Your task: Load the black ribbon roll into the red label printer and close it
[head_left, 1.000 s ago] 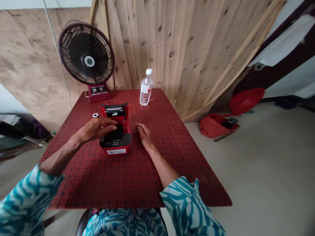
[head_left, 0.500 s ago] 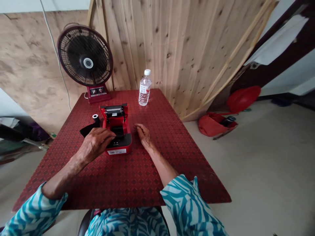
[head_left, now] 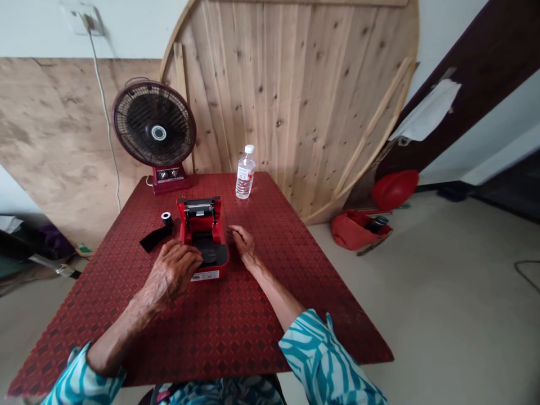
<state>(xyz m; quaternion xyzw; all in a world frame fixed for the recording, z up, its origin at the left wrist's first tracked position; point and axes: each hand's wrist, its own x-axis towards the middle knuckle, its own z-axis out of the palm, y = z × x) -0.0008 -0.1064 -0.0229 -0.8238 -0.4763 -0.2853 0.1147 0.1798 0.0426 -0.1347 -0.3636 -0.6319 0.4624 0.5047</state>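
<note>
A small red and black receipt printer (head_left: 216, 256) stands on the table with its lid (head_left: 199, 208) raised, showing the dark paper bay. My left hand (head_left: 175, 264) is at its front left, fingers pressed together over the black front panel; whatever the fingertips hold is hidden. My right hand (head_left: 243, 242) rests on the table close by the printer's right side, fingers curled, with nothing visible in them. Left of the printer stands a small black roll with a white core (head_left: 166, 218), its loose black strip (head_left: 154, 239) trailing on the table.
The table (head_left: 253, 332) has a red patterned cover. A fan (head_left: 158, 133) stands at its back left, and a water bottle (head_left: 245, 174) at the back. Behind is a round wooden panel (head_left: 287, 101). On the floor to the right sits a red bag (head_left: 353, 230).
My left hand has shifted slightly right over the printer's front panel, its fingers now lower there. My right hand stays beside the printer. The whole view has tilted up a little.
</note>
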